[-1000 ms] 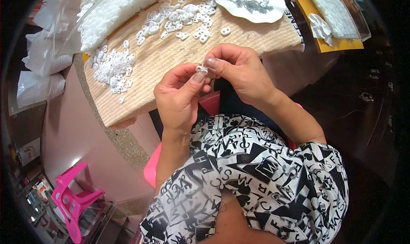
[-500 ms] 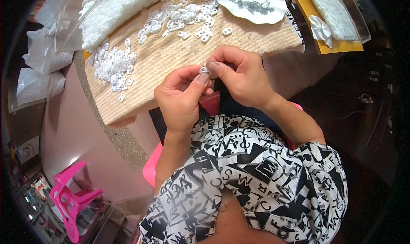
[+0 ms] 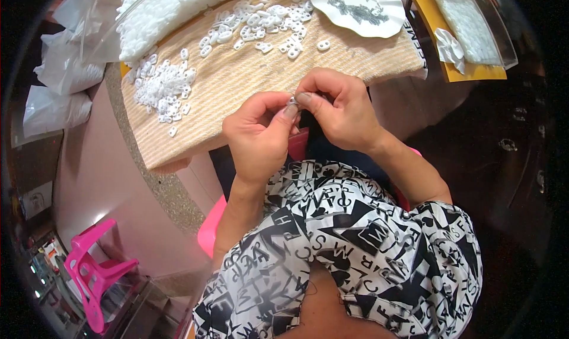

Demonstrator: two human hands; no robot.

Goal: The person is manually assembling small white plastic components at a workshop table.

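Note:
My left hand (image 3: 259, 136) pinches a small white plastic piece (image 3: 293, 101) between thumb and forefinger, just past the near edge of the table. Against it, the thumb and forefinger of my right hand (image 3: 342, 110) are pressed together; whatever they hold is too small or hidden. Beyond my hands, two-holed white pieces lie on a striped tan cloth (image 3: 231, 78): one heap (image 3: 163, 90) at the left, a looser spread (image 3: 267, 20) at the back, and a single piece (image 3: 323, 45) apart. A wavy-edged white plate (image 3: 388, 27) carries many tiny dark bits (image 3: 358, 8).
A clear bag packed with white pieces (image 3: 172, 18) rests at the back left. Another filled bag (image 3: 465, 27) and crumpled white paper (image 3: 449, 49) lie on yellow at the right. White plastic bags (image 3: 59, 113) stand far left; a pink stool (image 3: 98, 274) is lower left.
Both hands appear slightly farther right, while the table things have shifted a little too. The right fingertips now cover more of the white piece, which stays in the left hand.

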